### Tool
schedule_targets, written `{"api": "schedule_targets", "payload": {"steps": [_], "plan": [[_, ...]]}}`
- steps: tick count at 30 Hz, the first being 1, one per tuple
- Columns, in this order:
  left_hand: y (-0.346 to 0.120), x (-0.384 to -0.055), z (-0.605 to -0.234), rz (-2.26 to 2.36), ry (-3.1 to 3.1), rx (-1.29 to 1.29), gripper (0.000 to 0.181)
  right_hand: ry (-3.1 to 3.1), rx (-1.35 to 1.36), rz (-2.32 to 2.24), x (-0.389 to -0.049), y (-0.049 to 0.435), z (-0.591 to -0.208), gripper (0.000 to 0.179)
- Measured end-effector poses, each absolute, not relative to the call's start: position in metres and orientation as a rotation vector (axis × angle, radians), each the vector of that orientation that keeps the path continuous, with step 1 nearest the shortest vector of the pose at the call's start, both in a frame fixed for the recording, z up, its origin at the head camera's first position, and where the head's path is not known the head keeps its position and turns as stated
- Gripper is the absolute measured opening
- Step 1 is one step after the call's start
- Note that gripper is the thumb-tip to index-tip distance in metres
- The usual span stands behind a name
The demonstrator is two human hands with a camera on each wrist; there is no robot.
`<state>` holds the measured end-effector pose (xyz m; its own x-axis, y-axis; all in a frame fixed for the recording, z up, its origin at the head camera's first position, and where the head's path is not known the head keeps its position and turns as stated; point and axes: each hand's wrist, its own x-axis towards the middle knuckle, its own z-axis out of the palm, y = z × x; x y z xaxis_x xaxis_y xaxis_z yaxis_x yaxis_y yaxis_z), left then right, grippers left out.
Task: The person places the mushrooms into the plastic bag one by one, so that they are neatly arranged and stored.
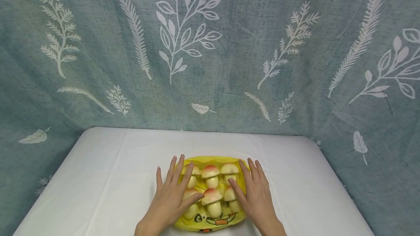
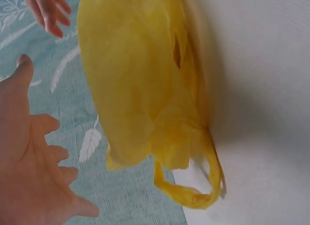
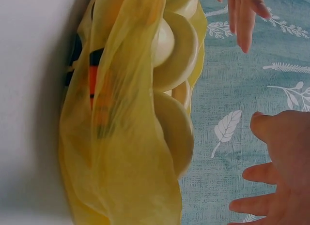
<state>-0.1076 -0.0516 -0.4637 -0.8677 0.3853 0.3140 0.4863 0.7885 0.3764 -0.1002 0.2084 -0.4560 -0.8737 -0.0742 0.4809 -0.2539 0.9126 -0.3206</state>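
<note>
A yellow plastic bag (image 1: pixel 187 225) lies on the white table with several mushroom-shaped pieces (image 1: pixel 212 196) on it in two rows. Each piece has a pale stem and a rounded cap, some tinged red on top. My left hand (image 1: pixel 171 196), fingers spread, is over the bag's left side and partly covers the nearest pieces. Over its right side is my right hand (image 1: pixel 259 197), fingers straight and thumb out. Both wrist views show the hands apart from the bag, holding nothing. In the right wrist view, the bag's side (image 3: pixel 135 186) rises around the pale caps (image 3: pixel 177 133).
The white table (image 1: pixel 108 177) extends to both sides of the bag. Behind it hangs a blue-green cloth (image 1: pixel 229 65) with white leaf prints, which also runs along both sides. A looped bag handle (image 2: pixel 193 200) sticks out at one end in the left wrist view.
</note>
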Motion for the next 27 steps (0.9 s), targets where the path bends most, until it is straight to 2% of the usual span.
{"api": "schedule_targets", "payload": {"steps": [7, 27], "plan": [[-0.0491, -0.1087, -0.4663, -0.598, -2.733, -0.788, 0.078, -2.66, 0.258, 0.481, -0.1011, 0.2088, -0.4584, 0.066], [-0.0503, -0.1132, -0.4731, -0.389, -2.684, -0.862, 0.085, -2.781, 0.354, 0.434, -0.1029, 0.2138, -0.4641, 0.073]]}}
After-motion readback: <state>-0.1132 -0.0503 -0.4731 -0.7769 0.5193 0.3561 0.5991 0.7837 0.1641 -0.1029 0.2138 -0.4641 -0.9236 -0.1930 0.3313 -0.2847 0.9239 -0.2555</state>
